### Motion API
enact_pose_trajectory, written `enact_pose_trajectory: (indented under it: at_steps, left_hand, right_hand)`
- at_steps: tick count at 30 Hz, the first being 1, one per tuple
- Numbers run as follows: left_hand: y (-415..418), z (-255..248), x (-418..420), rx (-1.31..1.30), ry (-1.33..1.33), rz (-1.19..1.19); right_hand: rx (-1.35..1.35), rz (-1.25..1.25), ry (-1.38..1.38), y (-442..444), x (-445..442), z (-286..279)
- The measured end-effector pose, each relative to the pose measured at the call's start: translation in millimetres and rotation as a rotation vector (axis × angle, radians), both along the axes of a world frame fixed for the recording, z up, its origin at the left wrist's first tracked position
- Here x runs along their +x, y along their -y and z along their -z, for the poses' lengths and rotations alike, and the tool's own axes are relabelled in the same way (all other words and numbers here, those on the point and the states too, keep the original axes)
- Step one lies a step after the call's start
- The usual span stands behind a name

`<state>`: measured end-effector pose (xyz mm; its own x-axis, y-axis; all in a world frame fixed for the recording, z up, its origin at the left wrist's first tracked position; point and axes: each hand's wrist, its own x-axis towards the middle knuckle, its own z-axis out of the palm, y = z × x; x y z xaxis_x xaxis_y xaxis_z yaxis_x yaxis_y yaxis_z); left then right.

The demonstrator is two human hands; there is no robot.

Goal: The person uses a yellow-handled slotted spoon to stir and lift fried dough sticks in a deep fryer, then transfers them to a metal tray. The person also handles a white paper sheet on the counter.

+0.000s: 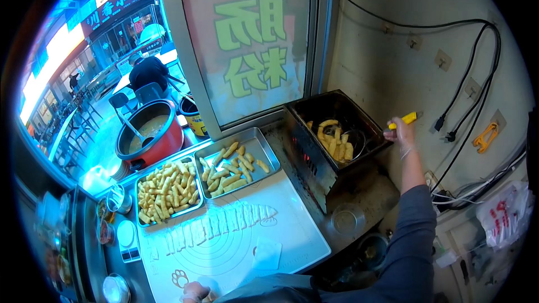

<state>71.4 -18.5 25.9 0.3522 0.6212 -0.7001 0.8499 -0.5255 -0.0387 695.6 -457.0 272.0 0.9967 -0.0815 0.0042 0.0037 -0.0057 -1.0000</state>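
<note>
My right hand (401,134), in a clear plastic glove, grips the yellow handle (409,118) of a wire skimmer at the deep fryer's right rim. Inside the dark metal fryer (309,155), the skimmer's wire loop (363,143) lies beside several golden fried dough sticks (334,141). My left hand (196,291), also gloved, is low at the mat's near edge; its fingers are partly hidden, so I cannot tell whether it holds anything. A row of cut raw dough strips (221,224) crosses the white pastry mat (294,214). A flat white scraper (268,254) rests nearer me.
Two metal trays of fried dough sticks, one heaped (170,189) and one sparser (231,168), adjoin the mat. Behind them stands a red pot (168,145) with a ladle. A white scale (127,235) sits left. Black cables (490,59) hang right. A person (147,71) is outside.
</note>
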Motion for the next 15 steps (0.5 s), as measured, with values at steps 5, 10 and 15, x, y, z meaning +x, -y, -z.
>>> enact_pose_trajectory:
  at_steps: [5, 10, 15]
  left_hand:
    - [-2, -3, -8, -0.036, -0.028, -0.03]
    - [-18, 27, -20, -0.026, -0.006, 0.013]
    - [-25, 42, -24, -0.041, -0.018, 0.03]
  right_hand:
    - [0.288, 0.041, -0.143, -36, -8, 40]
    - [0.581, 0.195, -0.183, -83, 1, 64]
    - [0.73, 0.256, -0.091, -87, 7, 72]
